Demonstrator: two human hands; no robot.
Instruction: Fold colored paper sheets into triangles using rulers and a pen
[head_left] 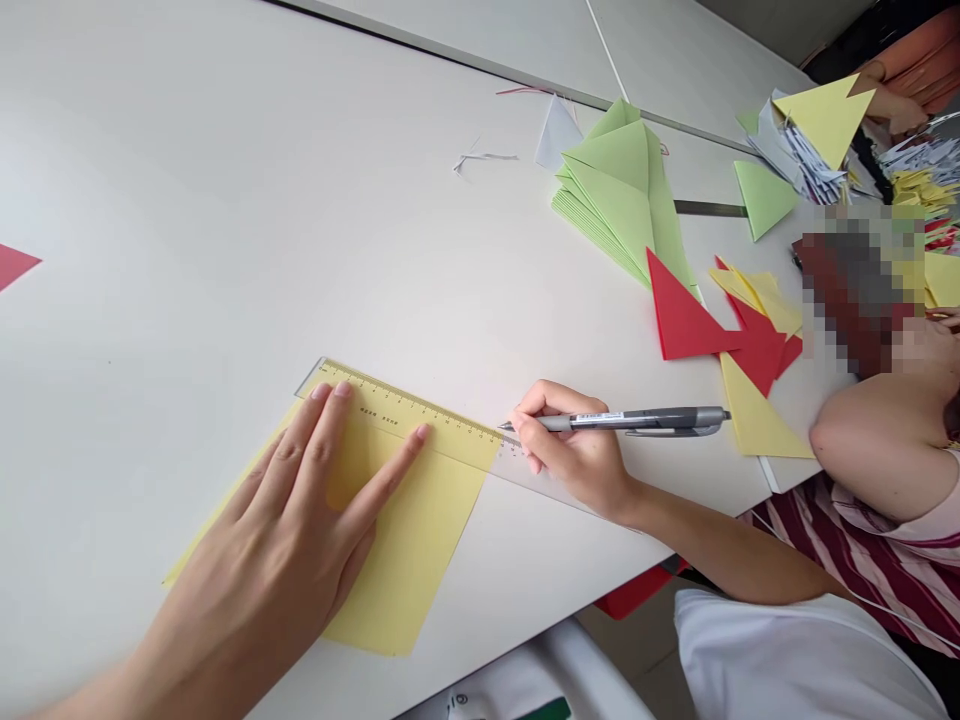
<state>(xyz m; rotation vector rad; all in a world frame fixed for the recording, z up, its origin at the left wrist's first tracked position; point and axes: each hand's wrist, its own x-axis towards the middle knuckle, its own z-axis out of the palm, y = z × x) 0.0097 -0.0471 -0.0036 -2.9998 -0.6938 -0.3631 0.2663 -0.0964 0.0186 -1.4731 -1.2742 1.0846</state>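
Note:
A sheet of yellow paper [420,530] lies on the white table under a clear plastic ruler [390,415]. The ruler runs along the sheet's upper edge and reaches past its right corner. My left hand [285,530] rests on the ruler and the paper, fingers stretched out and pressing down. In my right hand [574,450] is a grey and black pen [645,420], pinched near its tip. That tip is at the ruler's marked edge, close to the paper's right corner.
Folded green paper [607,190] lies at the back, with red triangles [686,315] and a yellow triangle [765,410] to the right. Paper scraps [484,157] lie behind. Another person's arm [885,450] is at the right, beside the table [225,200]. A red piece [15,265] shows at far left.

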